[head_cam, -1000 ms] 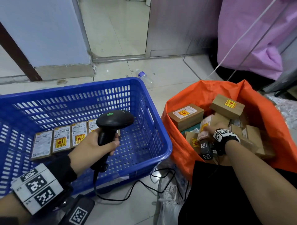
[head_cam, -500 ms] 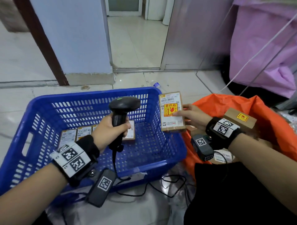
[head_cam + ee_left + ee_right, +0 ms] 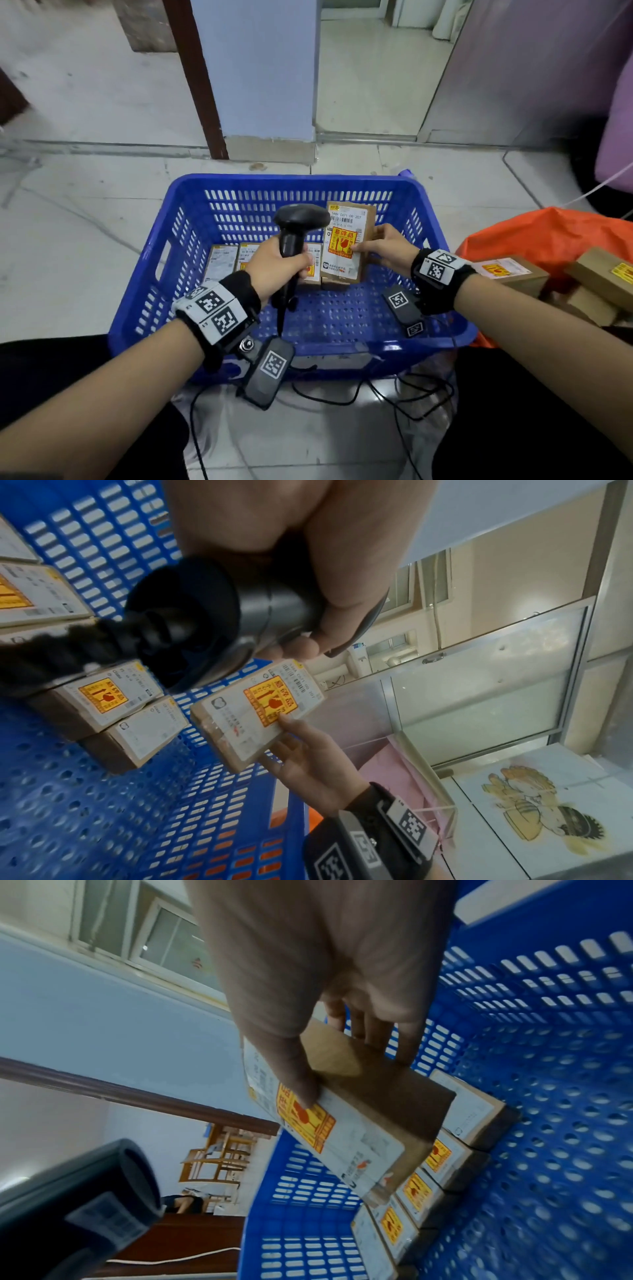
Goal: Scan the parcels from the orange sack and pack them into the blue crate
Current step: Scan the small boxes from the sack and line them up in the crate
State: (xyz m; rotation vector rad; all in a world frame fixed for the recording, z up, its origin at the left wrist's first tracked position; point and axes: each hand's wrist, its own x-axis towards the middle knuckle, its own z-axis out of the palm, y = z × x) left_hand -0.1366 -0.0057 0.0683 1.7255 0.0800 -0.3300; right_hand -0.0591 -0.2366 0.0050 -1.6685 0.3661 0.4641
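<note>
the big blue perforated plastic crate (image 3: 442, 240) sits on the pale tiled floor (image 3: 85, 219) right in front of the person, and off to its right the crumpled orange sack (image 3: 548, 233) lies open with plain brown cardboard boxes (image 3: 603, 274) piled in it, yellow stickers on top; down on the crate's floor a row of small brown labelled parcels (image 3: 479, 1112) lies flat side by side against the far wall; above that row, the right hand (image 3: 383, 246) holds one more brown cardboard parcel with a white shipping label and a yellow-and-red fragile sticker (image 3: 344, 240), label facing the person, thumb (image 3: 294, 1074) pressed on the sticker and the fingers (image 3: 407, 1039) wrapped behind, a firm pinch, the parcel inside the crate and lifted clear of the ones below; just left of it, the left hand (image 3: 274, 267) is curled tight around the grip of a black handheld barcode scanner (image 3: 298, 222), its head level with the top of the held parcel's label and right beside it, while a thin black cable (image 3: 411, 401) loops on the floor in front of the crate
</note>
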